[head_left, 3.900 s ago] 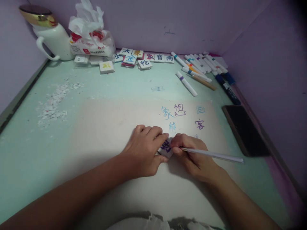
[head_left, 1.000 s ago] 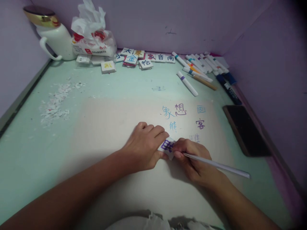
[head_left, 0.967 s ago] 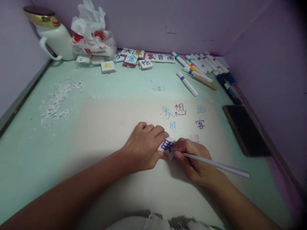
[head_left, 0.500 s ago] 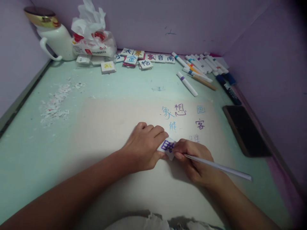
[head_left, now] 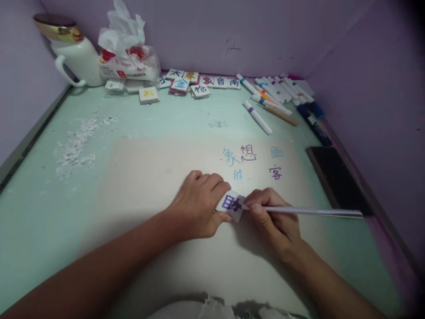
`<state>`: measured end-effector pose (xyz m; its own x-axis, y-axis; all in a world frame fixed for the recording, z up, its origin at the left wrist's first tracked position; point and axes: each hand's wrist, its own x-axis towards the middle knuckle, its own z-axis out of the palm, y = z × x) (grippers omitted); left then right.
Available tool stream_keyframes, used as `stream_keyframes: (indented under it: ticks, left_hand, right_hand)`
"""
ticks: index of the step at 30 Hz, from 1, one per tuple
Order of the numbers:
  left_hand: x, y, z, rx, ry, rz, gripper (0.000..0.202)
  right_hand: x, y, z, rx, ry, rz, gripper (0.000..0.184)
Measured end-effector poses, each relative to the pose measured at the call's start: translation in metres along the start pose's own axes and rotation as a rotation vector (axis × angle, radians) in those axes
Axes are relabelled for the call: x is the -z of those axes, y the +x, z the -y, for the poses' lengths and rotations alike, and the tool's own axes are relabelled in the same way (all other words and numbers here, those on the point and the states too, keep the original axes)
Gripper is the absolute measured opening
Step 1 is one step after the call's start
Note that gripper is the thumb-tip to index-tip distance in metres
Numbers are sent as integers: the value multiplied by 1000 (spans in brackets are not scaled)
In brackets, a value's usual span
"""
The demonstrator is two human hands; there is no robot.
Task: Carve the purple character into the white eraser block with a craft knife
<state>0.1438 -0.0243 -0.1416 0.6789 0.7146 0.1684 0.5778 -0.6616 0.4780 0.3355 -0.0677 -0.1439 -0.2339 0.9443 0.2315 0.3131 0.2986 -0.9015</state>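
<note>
My left hand is closed around the left edge of a small white tile, thumb at the near side and fingers at the far side. The tile bears a purple Chinese character, and it rests low over the pale sheet. In a pinch, my right hand holds a slim, pen-like tool with a long silvery handle pointing right. Its tip meets the tile's right part, by the purple strokes. Exactly what kind of tip it has is too small to tell.
The pale sheet carries several handwritten characters. White shavings lie at left. Along the back are a white jug, a tissue pack, lettered tiles and markers. A purple-banded marker and phone lie right.
My right hand has shifted slightly right, and the tool's rear end has swung up and to the right. More of the purple character now shows. My left hand stays on the tile.
</note>
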Motion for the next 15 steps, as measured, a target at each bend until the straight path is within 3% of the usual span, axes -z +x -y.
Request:
stream_keyframes:
  ticks: [6, 11, 15]
  left_hand:
    - [4, -2, -7, 88, 50, -14, 46]
    - [9, -3, -9, 41, 29, 17, 41]
    - [5, -5, -6, 15, 19, -21, 32]
  right_hand:
    - [-10, -4, 5, -25, -16, -33, 13]
    - [-8, -5, 6, -16, -45, -18, 13]
    - [-8, -7, 6, 16, -86, 18, 11]
